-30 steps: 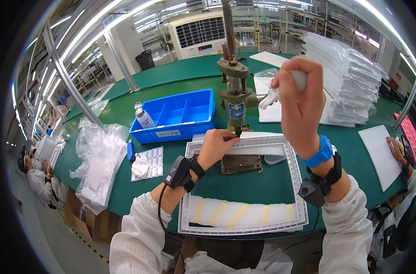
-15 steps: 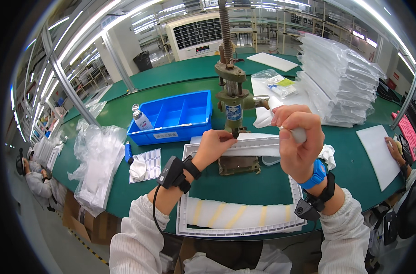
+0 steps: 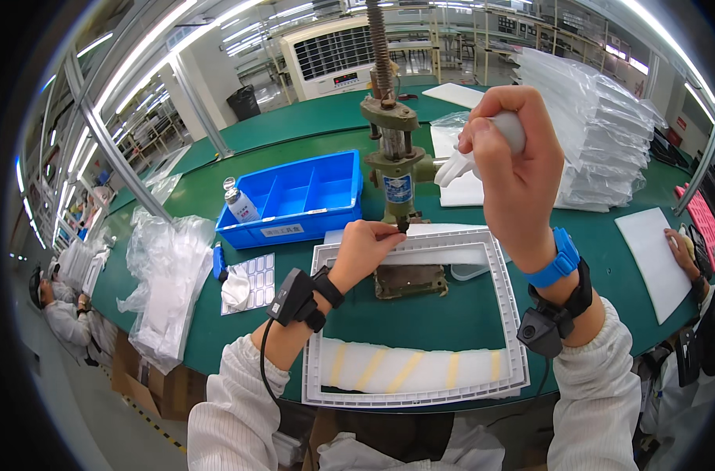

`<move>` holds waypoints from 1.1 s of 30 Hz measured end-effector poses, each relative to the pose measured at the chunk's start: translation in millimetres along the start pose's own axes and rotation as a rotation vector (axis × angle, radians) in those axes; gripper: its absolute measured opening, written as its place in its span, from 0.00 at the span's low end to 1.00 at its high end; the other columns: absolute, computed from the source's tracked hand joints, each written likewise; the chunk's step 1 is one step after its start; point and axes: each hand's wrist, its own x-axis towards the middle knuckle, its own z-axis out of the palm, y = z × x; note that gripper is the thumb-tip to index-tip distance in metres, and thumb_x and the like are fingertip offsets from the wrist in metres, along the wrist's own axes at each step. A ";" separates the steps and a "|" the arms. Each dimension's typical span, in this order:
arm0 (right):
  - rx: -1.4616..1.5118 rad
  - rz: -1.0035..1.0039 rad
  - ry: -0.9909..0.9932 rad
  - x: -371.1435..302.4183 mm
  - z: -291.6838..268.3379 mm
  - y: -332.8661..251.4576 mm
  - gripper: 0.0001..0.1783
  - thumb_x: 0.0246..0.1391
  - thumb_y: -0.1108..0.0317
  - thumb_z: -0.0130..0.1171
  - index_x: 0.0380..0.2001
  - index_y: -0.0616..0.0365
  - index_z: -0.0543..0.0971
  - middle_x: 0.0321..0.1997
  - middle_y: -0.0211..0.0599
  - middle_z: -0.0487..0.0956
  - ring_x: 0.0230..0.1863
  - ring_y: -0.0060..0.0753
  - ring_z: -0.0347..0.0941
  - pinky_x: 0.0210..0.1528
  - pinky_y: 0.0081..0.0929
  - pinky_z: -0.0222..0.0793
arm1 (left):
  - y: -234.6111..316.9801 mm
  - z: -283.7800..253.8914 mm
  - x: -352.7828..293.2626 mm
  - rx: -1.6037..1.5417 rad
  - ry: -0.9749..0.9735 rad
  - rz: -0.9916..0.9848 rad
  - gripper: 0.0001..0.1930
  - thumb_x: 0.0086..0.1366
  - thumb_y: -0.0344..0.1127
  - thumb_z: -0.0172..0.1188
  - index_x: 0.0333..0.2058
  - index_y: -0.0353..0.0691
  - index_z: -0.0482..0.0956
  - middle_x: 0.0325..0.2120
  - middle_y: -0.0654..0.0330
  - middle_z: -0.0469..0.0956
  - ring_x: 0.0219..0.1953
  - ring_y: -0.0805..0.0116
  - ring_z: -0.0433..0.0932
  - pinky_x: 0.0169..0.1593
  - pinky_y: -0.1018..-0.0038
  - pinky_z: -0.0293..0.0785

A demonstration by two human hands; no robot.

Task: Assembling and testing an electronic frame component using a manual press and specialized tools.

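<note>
A green hand press [image 3: 396,161] stands at the middle of the bench, its ram pointing down over the far bar of a white rectangular frame [image 3: 420,398]. My left hand [image 3: 363,255] is at that far bar, thumb and fingers pinched together right beside the ram's tip. Whatever small thing sits between them is hidden. Raised to the right of the press, my right hand [image 3: 522,169] is wrapped round the white-covered lever handle [image 3: 508,132]. Inside the frame's opening shows the press's metal base block [image 3: 408,281]. A white foam strip with yellow stripes [image 3: 412,369] lies along the frame's near side.
A blue divided bin [image 3: 294,196] holding a bottle [image 3: 241,201] stands left of the press. Plastic-wrapped parts [image 3: 165,298] and a label sheet [image 3: 255,275] lie at left. Tall bagged stacks [image 3: 593,133] rise at right, near another person's hand [image 3: 679,255] on a white sheet [image 3: 652,263].
My right hand has swung upward with the lever handle. The left hand stays pinched beside the ram's tip, and the frame has hardly moved.
</note>
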 end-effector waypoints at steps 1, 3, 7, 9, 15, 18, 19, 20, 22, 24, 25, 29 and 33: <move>0.009 0.011 0.004 -0.8 2.0 -0.1 0.04 0.52 0.78 0.55 0.33 0.60 0.73 0.27 0.32 0.76 0.26 0.20 0.72 0.29 0.20 0.69 | -0.5 -0.5 -0.7 0.004 0.005 -0.004 0.13 0.56 0.36 0.69 0.34 0.29 0.85 0.25 0.47 0.84 0.24 0.63 0.83 0.32 0.73 0.77; 0.000 -0.011 -0.008 -5.0 -3.0 -4.1 0.05 0.52 0.78 0.55 0.33 0.60 0.73 0.28 0.32 0.76 0.27 0.20 0.72 0.30 0.19 0.69 | 2.4 -1.0 -1.2 0.025 0.031 0.008 0.14 0.56 0.36 0.69 0.34 0.30 0.85 0.25 0.47 0.83 0.24 0.61 0.83 0.32 0.72 0.77; -0.087 -0.072 -0.063 -31.0 -14.6 -10.4 0.07 0.50 0.82 0.52 0.34 0.62 0.72 0.31 0.36 0.76 0.30 0.26 0.71 0.36 0.22 0.68 | -2.4 4.5 -0.9 -0.031 0.033 0.017 0.12 0.55 0.35 0.69 0.35 0.31 0.85 0.27 0.44 0.83 0.30 0.55 0.85 0.36 0.70 0.79; -0.059 -0.100 -0.103 -43.6 -20.2 -11.9 0.08 0.49 0.82 0.49 0.34 0.63 0.70 0.31 0.41 0.75 0.32 0.31 0.72 0.40 0.26 0.70 | -5.8 11.2 1.9 -0.070 0.037 0.026 0.12 0.54 0.34 0.69 0.34 0.30 0.85 0.27 0.44 0.83 0.30 0.53 0.85 0.36 0.69 0.79; -0.002 -0.076 -0.153 -58.1 -21.8 -18.4 0.07 0.46 0.80 0.48 0.32 0.62 0.69 0.29 0.42 0.73 0.33 0.35 0.71 0.50 0.41 0.71 | -7.3 5.6 -2.0 -0.048 0.046 0.022 0.13 0.55 0.34 0.70 0.35 0.29 0.85 0.27 0.45 0.84 0.28 0.61 0.85 0.34 0.73 0.79; -0.004 -0.069 -0.159 -61.9 -23.1 -16.9 0.07 0.44 0.78 0.47 0.31 0.62 0.69 0.29 0.41 0.72 0.32 0.35 0.70 0.52 0.47 0.70 | -9.5 7.5 -1.7 -0.088 0.035 0.042 0.13 0.55 0.33 0.70 0.36 0.30 0.85 0.27 0.46 0.84 0.27 0.60 0.85 0.34 0.73 0.78; 0.002 -0.074 -0.165 -64.7 -25.4 -15.8 0.07 0.44 0.78 0.47 0.31 0.62 0.69 0.29 0.41 0.72 0.32 0.35 0.70 0.52 0.47 0.70 | -9.5 7.9 -2.2 -0.088 0.045 0.042 0.13 0.55 0.33 0.70 0.36 0.30 0.85 0.27 0.46 0.84 0.27 0.60 0.85 0.34 0.73 0.78; -0.023 -0.100 -0.197 -67.8 -28.1 -14.9 0.08 0.43 0.78 0.47 0.31 0.61 0.69 0.29 0.41 0.72 0.32 0.36 0.70 0.52 0.47 0.70 | -9.7 7.9 -3.0 -0.083 0.042 0.063 0.13 0.55 0.33 0.70 0.36 0.30 0.85 0.27 0.46 0.84 0.27 0.59 0.85 0.34 0.73 0.78; -0.055 -0.127 -0.213 -75.5 -30.4 -17.0 0.08 0.39 0.78 0.48 0.29 0.61 0.69 0.27 0.40 0.72 0.31 0.38 0.70 0.51 0.48 0.71 | -7.3 7.4 -1.8 -0.066 0.020 0.076 0.12 0.54 0.33 0.69 0.35 0.31 0.85 0.27 0.46 0.83 0.27 0.57 0.84 0.34 0.72 0.79; -0.085 -0.151 -0.251 -84.3 -34.9 -19.1 0.08 0.38 0.77 0.49 0.27 0.61 0.70 0.26 0.40 0.72 0.30 0.39 0.71 0.51 0.48 0.72 | -6.8 8.8 -0.6 -0.049 0.021 0.076 0.12 0.54 0.34 0.68 0.35 0.32 0.85 0.27 0.45 0.83 0.27 0.56 0.84 0.34 0.71 0.79; -0.117 -0.169 -0.285 -87.8 -38.3 -18.9 0.07 0.36 0.76 0.50 0.25 0.61 0.70 0.25 0.40 0.72 0.29 0.40 0.71 0.50 0.49 0.72 | -6.5 12.0 0.8 -0.031 0.013 0.075 0.12 0.54 0.34 0.68 0.35 0.33 0.86 0.27 0.45 0.83 0.27 0.55 0.84 0.34 0.71 0.79; -0.130 -0.179 -0.335 -91.7 -39.4 -19.3 0.07 0.30 0.77 0.51 0.21 0.62 0.72 0.22 0.41 0.73 0.28 0.44 0.74 0.48 0.48 0.75 | -9.4 8.3 -0.3 -0.013 0.041 0.099 0.12 0.54 0.35 0.69 0.35 0.33 0.86 0.25 0.46 0.83 0.27 0.56 0.84 0.33 0.70 0.79; -0.144 -0.162 -0.394 -93.0 -41.6 -18.0 0.08 0.26 0.76 0.54 0.19 0.61 0.74 0.22 0.39 0.75 0.28 0.44 0.75 0.47 0.46 0.76 | -5.0 2.8 -1.7 -0.038 0.017 0.004 0.12 0.53 0.34 0.68 0.34 0.32 0.85 0.27 0.45 0.83 0.29 0.52 0.84 0.35 0.70 0.79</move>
